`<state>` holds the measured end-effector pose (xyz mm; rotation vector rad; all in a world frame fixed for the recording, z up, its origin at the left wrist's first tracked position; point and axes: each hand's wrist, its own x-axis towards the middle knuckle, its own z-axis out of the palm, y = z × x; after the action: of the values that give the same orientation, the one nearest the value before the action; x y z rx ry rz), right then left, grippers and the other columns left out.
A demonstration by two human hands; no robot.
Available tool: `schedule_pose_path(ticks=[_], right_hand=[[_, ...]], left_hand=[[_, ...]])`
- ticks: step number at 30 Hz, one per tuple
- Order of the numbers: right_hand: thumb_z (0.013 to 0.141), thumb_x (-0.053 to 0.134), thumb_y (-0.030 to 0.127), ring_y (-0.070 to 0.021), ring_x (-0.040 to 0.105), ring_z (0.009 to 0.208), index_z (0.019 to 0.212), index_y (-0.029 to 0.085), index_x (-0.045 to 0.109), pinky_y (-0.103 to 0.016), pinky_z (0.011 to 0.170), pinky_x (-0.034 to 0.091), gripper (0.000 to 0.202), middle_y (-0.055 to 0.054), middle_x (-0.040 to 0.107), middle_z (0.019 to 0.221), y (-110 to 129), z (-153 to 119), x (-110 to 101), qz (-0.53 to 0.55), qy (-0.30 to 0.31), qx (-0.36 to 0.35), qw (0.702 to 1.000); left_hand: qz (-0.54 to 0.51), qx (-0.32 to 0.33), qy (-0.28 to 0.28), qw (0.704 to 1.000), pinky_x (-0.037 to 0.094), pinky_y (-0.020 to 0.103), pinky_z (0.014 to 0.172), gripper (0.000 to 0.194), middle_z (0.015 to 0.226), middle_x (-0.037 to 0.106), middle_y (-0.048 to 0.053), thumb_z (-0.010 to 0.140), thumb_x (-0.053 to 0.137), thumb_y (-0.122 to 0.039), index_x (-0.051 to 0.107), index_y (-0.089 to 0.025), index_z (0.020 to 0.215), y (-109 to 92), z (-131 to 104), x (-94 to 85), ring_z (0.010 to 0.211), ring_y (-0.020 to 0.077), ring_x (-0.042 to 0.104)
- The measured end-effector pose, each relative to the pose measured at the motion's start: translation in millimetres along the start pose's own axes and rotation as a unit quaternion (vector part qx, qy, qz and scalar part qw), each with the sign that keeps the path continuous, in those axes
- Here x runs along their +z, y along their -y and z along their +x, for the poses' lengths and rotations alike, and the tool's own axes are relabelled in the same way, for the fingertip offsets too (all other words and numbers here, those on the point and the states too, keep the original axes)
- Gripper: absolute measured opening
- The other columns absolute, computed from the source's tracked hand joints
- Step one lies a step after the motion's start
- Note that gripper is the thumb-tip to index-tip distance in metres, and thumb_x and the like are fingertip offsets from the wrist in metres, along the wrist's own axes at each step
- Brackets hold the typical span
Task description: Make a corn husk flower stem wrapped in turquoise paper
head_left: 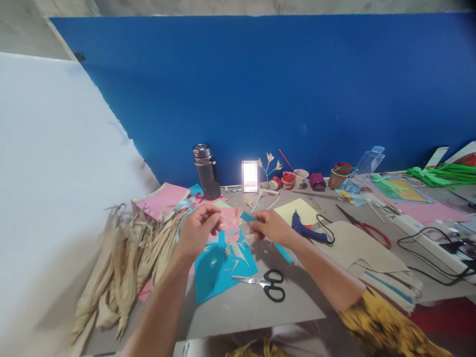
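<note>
A: ok, what's each hand up to here?

B: Right hand has a narrow grip, pinched on a blue strip, one end poking out toward the left hand. So the strip's up front, over the bench. My guess is it's held near the end because thin stuff like that flops otherwise. There's another blue bit below the right wrist, can't tell if it's the same piece.

A: and the left?

B: Also narrow, thumb and finger close together. Can't tell if anything's between them, sorry.

A: why are the scissors right there?

B: Blade tips are over the near edge of the blue sheet, handles pointing right, so probably parked for an easy right-hand grab. The sheet has pale scraps all over it, handy for catching mess I reckon.

A: glue gun?

B: Lying just past the right forearm, by a yellow sheet. Dried husks are heaped way left, likely to leave the middle free for working.
</note>
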<state>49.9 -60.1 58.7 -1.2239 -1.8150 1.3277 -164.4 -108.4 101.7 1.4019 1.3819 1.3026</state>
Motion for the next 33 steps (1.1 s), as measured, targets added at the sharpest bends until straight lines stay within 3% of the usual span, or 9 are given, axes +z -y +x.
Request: schedule_pose_path(ticks=[2,3,7,11,15,18,21,26,33], right_hand=[[0.079,0.06,0.025,-0.0123,0.053,0.055,0.07,0.016,0.06,-0.024,0.054,0.036,0.013,0.001,0.059,0.058,-6.6,28.6,-3.0,-0.113,-0.058,-0.009,0.992],[0.077,0.063,0.024,-0.0127,0.054,0.058,0.071,0.016,0.061,-0.024,0.056,0.034,0.01,0.001,0.06,0.061,-9.9,42.0,-1.1,-0.169,-0.073,-0.009,0.983],[0.069,0.073,0.024,-0.0143,0.055,0.068,0.072,0.015,0.064,-0.024,0.058,0.031,0.013,-0.002,0.064,0.07,-23.7,76.8,23.0,-0.245,-0.072,0.002,0.967],[0.068,0.076,0.027,-0.0163,0.058,0.073,0.076,0.017,0.069,-0.025,0.059,0.031,0.016,-0.003,0.067,0.076,-32.4,83.8,40.2,-0.293,-0.044,0.015,0.955],[0.074,0.067,0.02,-0.016,0.059,0.074,0.078,0.017,0.071,-0.024,0.061,0.033,0.006,-0.003,0.068,0.076,-28.2,77.9,32.2,-0.274,-0.061,0.008,0.96],[0.075,0.065,0.021,-0.0144,0.057,0.068,0.077,0.016,0.071,-0.023,0.062,0.037,0.008,0.0,0.065,0.071,-19.2,61.3,20.4,-0.154,-0.088,-0.039,0.983],[0.073,0.068,0.029,-0.0125,0.051,0.062,0.072,0.015,0.068,-0.023,0.06,0.037,0.014,0.003,0.06,0.064,-12.6,36.2,11.9,-0.04,-0.079,-0.084,0.993],[0.07,0.071,0.033,-0.0108,0.046,0.059,0.074,0.015,0.069,-0.023,0.058,0.035,0.018,0.005,0.056,0.061,-21.6,6.8,2.5,0.033,-0.056,-0.07,0.995],[0.073,0.073,0.036,-0.01,0.044,0.06,0.079,0.014,0.07,-0.023,0.058,0.034,0.023,0.002,0.057,0.066,-42.6,-3.6,-10.0,0.101,-0.03,-0.061,0.993]], left_hand=[[-0.079,-0.019,-0.064,0.995,0.041,0.023,0.052,0.021,0.061,0.058,-0.002,0.075,0.068,-0.036,0.061,-0.017,0.082,10.9,-2.0,-6.9,0.054,0.0114,0.054],[-0.11,-0.038,-0.07,0.991,0.041,0.022,0.052,0.023,0.061,0.058,-0.003,0.073,0.069,-0.036,0.06,-0.017,0.082,16.6,-5.0,-9.2,0.054,0.0106,0.053],[-0.151,-0.108,-0.024,0.982,0.04,0.021,0.05,0.028,0.062,0.058,-0.003,0.07,0.074,-0.039,0.06,-0.017,0.079,36.2,-23.0,-10.7,0.052,0.0089,0.052],[-0.161,-0.137,-0.009,0.977,0.038,0.02,0.048,0.029,0.062,0.058,-0.002,0.068,0.076,-0.039,0.06,-0.016,0.075,49.5,-29.2,-8.4,0.051,0.0082,0.051],[-0.181,-0.177,-0.001,0.968,0.039,0.02,0.047,0.031,0.065,0.059,-0.001,0.063,0.079,-0.037,0.062,-0.014,0.075,61.7,-15.3,-2.8,0.054,0.0094,0.054],[-0.226,-0.203,-0.015,0.953,0.041,0.021,0.046,0.036,0.069,0.062,0.002,0.058,0.083,-0.036,0.065,-0.013,0.08,65.8,0.1,8.6,0.055,0.0104,0.056],[-0.283,-0.177,-0.01,0.943,0.044,0.021,0.048,0.039,0.075,0.065,0.004,0.059,0.085,-0.039,0.067,-0.013,0.08,59.4,11.5,26.0,0.057,0.0098,0.057],[-0.317,-0.123,0.036,0.94,0.047,0.02,0.054,0.037,0.076,0.066,0.003,0.058,0.088,-0.035,0.069,-0.013,0.08,45.0,17.3,57.4,0.063,0.0099,0.061],[-0.273,-0.097,0.034,0.957,0.053,0.028,0.063,0.031,0.065,0.07,0.006,0.057,0.087,-0.031,0.07,-0.012,0.075,62.6,17.0,79.9,0.059,0.015,0.065]])
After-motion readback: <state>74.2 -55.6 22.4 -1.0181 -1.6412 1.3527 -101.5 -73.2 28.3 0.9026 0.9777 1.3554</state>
